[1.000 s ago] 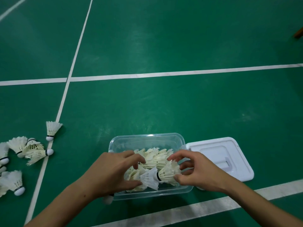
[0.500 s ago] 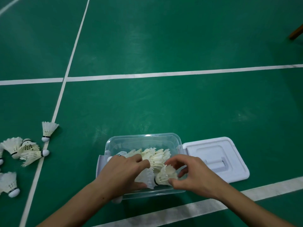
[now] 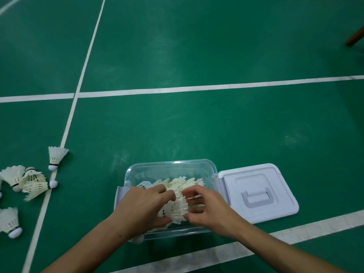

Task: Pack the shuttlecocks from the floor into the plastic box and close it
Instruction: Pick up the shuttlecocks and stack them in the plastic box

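Observation:
A clear plastic box [image 3: 171, 166] stands open on the green floor and holds several white shuttlecocks [image 3: 183, 183]. Both of my hands are inside its near half. My left hand [image 3: 144, 206] rests on the pile with its fingers curled around shuttlecocks. My right hand [image 3: 206, 208] grips the feather skirt of one shuttlecock [image 3: 178, 211] that lies between the two hands. The white lid [image 3: 256, 192] with a grey handle lies flat on the floor, touching the box's right side. More loose shuttlecocks [image 3: 32, 182] lie on the floor at the far left.
One shuttlecock [image 3: 56, 156] stands apart beside a white court line [image 3: 76, 97]; another [image 3: 9, 221] lies at the left edge. A white line [image 3: 226, 251] runs under my forearms. A brown wooden leg [image 3: 355, 37] shows at the top right.
Both hands have pushed the held shuttlecocks lower into the box's near half and closer together. The view has shifted slightly; box and lid stay put.

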